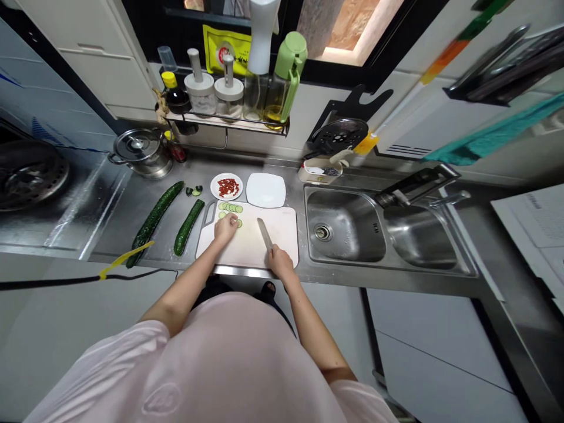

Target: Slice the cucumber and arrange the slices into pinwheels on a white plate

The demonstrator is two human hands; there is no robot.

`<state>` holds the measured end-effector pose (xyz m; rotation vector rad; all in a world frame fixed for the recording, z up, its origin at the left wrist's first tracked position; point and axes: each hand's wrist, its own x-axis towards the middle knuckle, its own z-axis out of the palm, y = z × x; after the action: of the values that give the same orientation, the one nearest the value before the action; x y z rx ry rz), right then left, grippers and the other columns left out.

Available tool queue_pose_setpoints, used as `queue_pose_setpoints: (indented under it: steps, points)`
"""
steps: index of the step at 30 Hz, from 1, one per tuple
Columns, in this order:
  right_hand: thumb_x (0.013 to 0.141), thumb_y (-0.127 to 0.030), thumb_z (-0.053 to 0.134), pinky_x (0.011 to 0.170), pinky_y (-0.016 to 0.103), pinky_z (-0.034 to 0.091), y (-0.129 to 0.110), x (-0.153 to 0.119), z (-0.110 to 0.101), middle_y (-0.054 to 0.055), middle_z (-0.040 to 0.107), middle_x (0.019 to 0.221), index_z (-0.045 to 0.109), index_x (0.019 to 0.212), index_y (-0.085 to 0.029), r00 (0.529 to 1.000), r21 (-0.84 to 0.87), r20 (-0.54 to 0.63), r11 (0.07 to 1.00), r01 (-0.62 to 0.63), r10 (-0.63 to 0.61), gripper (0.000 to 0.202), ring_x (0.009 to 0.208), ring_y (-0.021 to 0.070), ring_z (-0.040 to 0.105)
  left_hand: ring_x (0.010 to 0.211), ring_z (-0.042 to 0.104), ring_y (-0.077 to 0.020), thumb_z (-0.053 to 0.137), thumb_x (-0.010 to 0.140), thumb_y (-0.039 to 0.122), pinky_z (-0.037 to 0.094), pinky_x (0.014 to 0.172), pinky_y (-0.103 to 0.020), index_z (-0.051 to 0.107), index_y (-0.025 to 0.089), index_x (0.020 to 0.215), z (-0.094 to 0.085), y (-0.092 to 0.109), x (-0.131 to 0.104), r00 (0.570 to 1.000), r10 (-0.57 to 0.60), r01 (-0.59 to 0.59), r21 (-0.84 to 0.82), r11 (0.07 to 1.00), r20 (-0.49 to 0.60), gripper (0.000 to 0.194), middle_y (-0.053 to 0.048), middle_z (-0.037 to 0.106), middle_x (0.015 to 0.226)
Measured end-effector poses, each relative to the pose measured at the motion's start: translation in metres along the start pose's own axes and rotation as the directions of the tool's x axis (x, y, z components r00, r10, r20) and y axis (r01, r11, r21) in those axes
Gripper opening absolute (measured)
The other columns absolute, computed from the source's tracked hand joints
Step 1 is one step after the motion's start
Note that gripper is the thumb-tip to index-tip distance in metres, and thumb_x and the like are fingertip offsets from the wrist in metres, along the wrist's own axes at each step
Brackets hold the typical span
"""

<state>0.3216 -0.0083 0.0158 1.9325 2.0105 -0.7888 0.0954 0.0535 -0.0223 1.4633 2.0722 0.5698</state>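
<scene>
On the white cutting board [247, 247], a row of cucumber slices [230, 207] lies along the upper left, with a second, shorter row just below it. My left hand [226, 229] is over that lower row, its fingers bent together at a cucumber slice [239, 223]. In my right hand [281, 261] is a kitchen knife [265, 234], gripped by the handle, its blade pointing away from me above the board's right half. A cut cucumber [189, 227] lies left of the board, and a longer whole cucumber [157, 215] is farther left.
Behind the board stand a plate of chopped red pieces [227, 195] and a white square plate [265, 190]. Small cucumber ends [194, 191] lie near the cucumbers. A lidded pot [143, 154] is at back left, a double sink [346, 229] at right. Above hangs a seasoning rack [229, 120].
</scene>
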Motion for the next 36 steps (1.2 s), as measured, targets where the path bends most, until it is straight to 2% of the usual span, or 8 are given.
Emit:
queue_pose_setpoints:
  steps: [6,9,12,14,18,22,28,36]
  points:
    - [0.099,-0.03,0.029,0.074,0.029,0.041,0.0,0.0,0.0,0.013,0.067,0.101,0.051,0.112,-0.017,1.0,-0.005,-0.007,1.0,0.013,-0.013,0.029,0.096,0.0229,0.062,0.081,0.063,-0.0169,0.058,0.082,0.032,0.04,0.068,-0.026,0.064,0.027,0.097,-0.002,-0.012,-0.016,1.0,-0.02,0.02,0.024,1.0,0.012,0.017,0.001,0.069,0.084]
    - [0.099,-0.03,0.028,0.074,0.03,0.04,-0.002,-0.001,-0.002,0.013,0.066,0.102,0.051,0.112,-0.017,1.0,-0.014,0.002,1.0,0.008,-0.008,0.029,0.096,0.0228,0.062,0.083,0.062,-0.0182,0.057,0.083,0.03,0.042,0.071,-0.027,0.065,0.026,0.098,-0.003,-0.014,-0.021,1.0,0.011,-0.012,0.071,0.997,0.01,0.018,-0.001,0.069,0.086]
    - [0.1,-0.032,0.029,0.074,0.03,0.04,-0.004,-0.003,-0.004,0.013,0.066,0.102,0.052,0.112,-0.017,1.0,-0.034,0.002,0.999,0.014,-0.014,0.03,0.095,0.0228,0.062,0.088,0.061,-0.0197,0.056,0.083,0.03,0.043,0.077,-0.029,0.066,0.024,0.098,-0.002,-0.017,-0.022,0.997,0.072,-0.066,0.115,0.991,-0.042,0.019,-0.004,0.067,0.092]
    - [0.1,-0.033,0.029,0.075,0.029,0.04,-0.006,-0.006,-0.005,0.013,0.066,0.102,0.051,0.112,-0.018,1.0,-0.046,-0.005,0.999,0.024,-0.025,0.03,0.095,0.0225,0.062,0.089,0.061,-0.0198,0.056,0.083,0.03,0.044,0.08,-0.029,0.066,0.022,0.1,-0.002,-0.02,-0.022,0.994,0.085,-0.077,0.109,0.991,-0.069,0.021,-0.006,0.066,0.094]
    - [0.1,-0.034,0.029,0.076,0.029,0.039,-0.01,-0.015,-0.005,0.011,0.067,0.101,0.05,0.114,-0.019,0.998,-0.069,-0.019,0.996,0.063,-0.065,0.03,0.095,0.0219,0.062,0.084,0.062,-0.0175,0.054,0.083,0.029,0.045,0.081,-0.028,0.066,0.02,0.103,-0.001,-0.027,-0.019,0.997,0.025,-0.023,0.025,0.999,-0.076,0.025,-0.006,0.066,0.093]
    - [0.1,-0.035,0.029,0.076,0.028,0.039,-0.017,-0.023,-0.006,0.011,0.067,0.099,0.051,0.114,-0.02,0.994,-0.106,-0.015,0.988,0.11,-0.112,0.03,0.094,0.0222,0.063,0.083,0.062,-0.0173,0.054,0.081,0.028,0.045,0.079,-0.028,0.066,0.019,0.101,0.001,-0.032,-0.014,0.997,0.013,-0.014,-0.017,1.0,-0.078,0.024,-0.005,0.068,0.088]
    - [0.1,-0.032,0.031,0.076,0.03,0.04,-0.027,-0.026,-0.001,0.012,0.067,0.096,0.052,0.112,-0.019,0.982,-0.141,0.018,0.972,0.188,-0.187,0.028,0.09,0.023,0.064,0.079,0.062,-0.0175,0.055,0.08,0.027,0.044,0.073,-0.027,0.066,0.019,0.096,0.004,-0.035,-0.009,0.996,0.016,-0.017,-0.014,1.0,-0.089,0.021,-0.004,0.068,0.083]
    - [0.097,-0.023,0.034,0.073,0.03,0.041,-0.032,-0.024,0.002,0.012,0.067,0.096,0.053,0.108,-0.018,0.978,-0.166,0.052,0.964,0.209,-0.203,0.023,0.09,0.0233,0.064,0.085,0.062,-0.0189,0.055,0.08,0.025,0.044,0.076,-0.028,0.065,0.02,0.097,0.001,-0.03,-0.009,0.998,-0.021,0.023,0.026,0.999,-0.061,0.021,-0.004,0.068,0.088]
